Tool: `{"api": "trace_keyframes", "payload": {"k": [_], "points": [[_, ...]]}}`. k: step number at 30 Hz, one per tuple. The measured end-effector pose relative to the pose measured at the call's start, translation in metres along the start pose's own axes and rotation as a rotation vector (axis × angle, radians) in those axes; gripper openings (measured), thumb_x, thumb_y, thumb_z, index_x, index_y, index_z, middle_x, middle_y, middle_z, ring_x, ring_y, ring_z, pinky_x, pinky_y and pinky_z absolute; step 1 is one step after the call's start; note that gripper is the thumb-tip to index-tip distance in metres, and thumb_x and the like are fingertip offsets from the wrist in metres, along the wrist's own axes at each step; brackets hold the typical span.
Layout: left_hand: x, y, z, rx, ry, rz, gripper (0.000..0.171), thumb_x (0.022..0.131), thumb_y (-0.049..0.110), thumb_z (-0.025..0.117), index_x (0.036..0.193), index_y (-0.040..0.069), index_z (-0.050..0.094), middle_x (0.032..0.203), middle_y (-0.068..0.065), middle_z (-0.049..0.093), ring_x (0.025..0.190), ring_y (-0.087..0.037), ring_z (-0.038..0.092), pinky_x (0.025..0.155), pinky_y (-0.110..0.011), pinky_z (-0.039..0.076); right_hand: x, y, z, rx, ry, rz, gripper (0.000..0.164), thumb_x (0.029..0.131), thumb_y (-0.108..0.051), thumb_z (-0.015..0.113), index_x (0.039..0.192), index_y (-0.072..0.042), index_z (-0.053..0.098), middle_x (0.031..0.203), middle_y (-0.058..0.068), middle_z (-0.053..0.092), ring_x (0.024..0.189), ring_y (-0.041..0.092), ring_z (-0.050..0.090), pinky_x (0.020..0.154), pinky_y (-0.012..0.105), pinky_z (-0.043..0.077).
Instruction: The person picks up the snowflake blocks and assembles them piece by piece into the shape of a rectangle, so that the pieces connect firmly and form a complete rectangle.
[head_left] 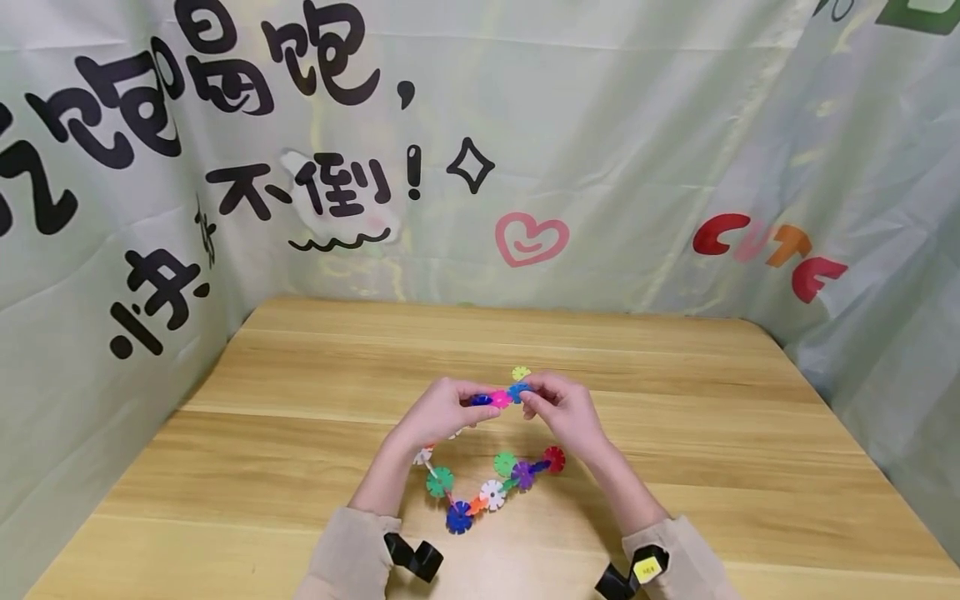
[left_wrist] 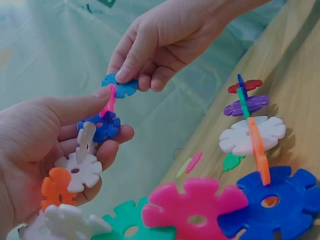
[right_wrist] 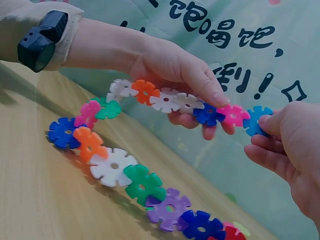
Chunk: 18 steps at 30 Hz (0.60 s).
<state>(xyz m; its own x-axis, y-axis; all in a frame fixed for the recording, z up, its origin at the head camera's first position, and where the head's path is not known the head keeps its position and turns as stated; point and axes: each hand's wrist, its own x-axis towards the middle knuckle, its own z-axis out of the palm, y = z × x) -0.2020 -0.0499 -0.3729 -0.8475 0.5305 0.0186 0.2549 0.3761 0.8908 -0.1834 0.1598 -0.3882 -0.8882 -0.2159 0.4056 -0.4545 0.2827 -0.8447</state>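
A chain of flower-shaped plastic discs, slotted edge to edge, loops between the hands and the table. My left hand (head_left: 442,410) grips its upper end, thumb on the pink disc (right_wrist: 233,115) and fingers behind the dark blue disc (right_wrist: 208,114). Between thumb and fingers, my right hand (head_left: 564,408) pinches a light blue disc (right_wrist: 258,120), which meets the pink disc's edge; how deep they are slotted I cannot tell. White and orange discs (left_wrist: 58,187) run along the left palm. Lower down, the chain curves through a blue disc (head_left: 459,517) and a purple disc (head_left: 522,475) to a red disc (head_left: 553,458).
On the wooden table (head_left: 712,400), a pale yellow disc (head_left: 521,372) lies beyond the hands. A green disc (head_left: 505,463) sits beside the chain. A printed cloth (head_left: 600,167) hangs behind and along the table's sides.
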Motion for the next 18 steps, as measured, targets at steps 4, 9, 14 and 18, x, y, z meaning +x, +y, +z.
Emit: {"api": "trace_keyframes", "payload": {"k": [4,9,14,18], "points": [[0.001,-0.001,0.002,-0.009,-0.005,0.002,0.029,0.088,0.029,0.065,0.111,0.012,0.069,0.083,-0.015,0.065,0.057,-0.012,0.042,0.048,-0.023,0.034,-0.001,0.001,0.001,0.038,-0.009,-0.029,0.01,0.087,0.002,0.059,0.093,0.005,0.067,0.076,0.014,0.06,0.061,0.017,0.061,0.059,0.035,0.054],[0.002,-0.002,0.004,-0.014,-0.002,0.001,0.028,0.087,0.028,0.065,0.11,0.012,0.069,0.083,-0.017,0.064,0.057,-0.012,0.041,0.049,-0.023,0.035,-0.003,-0.015,0.004,0.062,0.007,-0.011,0.011,0.086,0.008,0.058,0.093,0.01,0.066,0.075,0.019,0.059,0.062,0.027,0.061,0.06,0.033,0.055],[0.003,-0.001,0.003,-0.023,0.016,-0.001,0.03,0.087,0.029,0.066,0.111,0.012,0.069,0.083,-0.016,0.065,0.059,-0.013,0.044,0.05,-0.023,0.037,-0.002,-0.014,0.006,0.1,0.031,0.047,0.012,0.087,0.006,0.058,0.095,0.011,0.066,0.076,0.022,0.059,0.064,0.022,0.062,0.063,0.033,0.055],[0.005,0.0,0.004,-0.046,0.02,-0.006,0.032,0.087,0.03,0.066,0.112,0.011,0.068,0.086,-0.015,0.067,0.062,-0.02,0.05,0.05,-0.023,0.037,0.001,-0.001,0.003,0.193,0.027,0.107,0.015,0.088,0.004,0.058,0.099,0.013,0.064,0.077,0.021,0.06,0.065,0.013,0.062,0.065,0.032,0.055]]}}
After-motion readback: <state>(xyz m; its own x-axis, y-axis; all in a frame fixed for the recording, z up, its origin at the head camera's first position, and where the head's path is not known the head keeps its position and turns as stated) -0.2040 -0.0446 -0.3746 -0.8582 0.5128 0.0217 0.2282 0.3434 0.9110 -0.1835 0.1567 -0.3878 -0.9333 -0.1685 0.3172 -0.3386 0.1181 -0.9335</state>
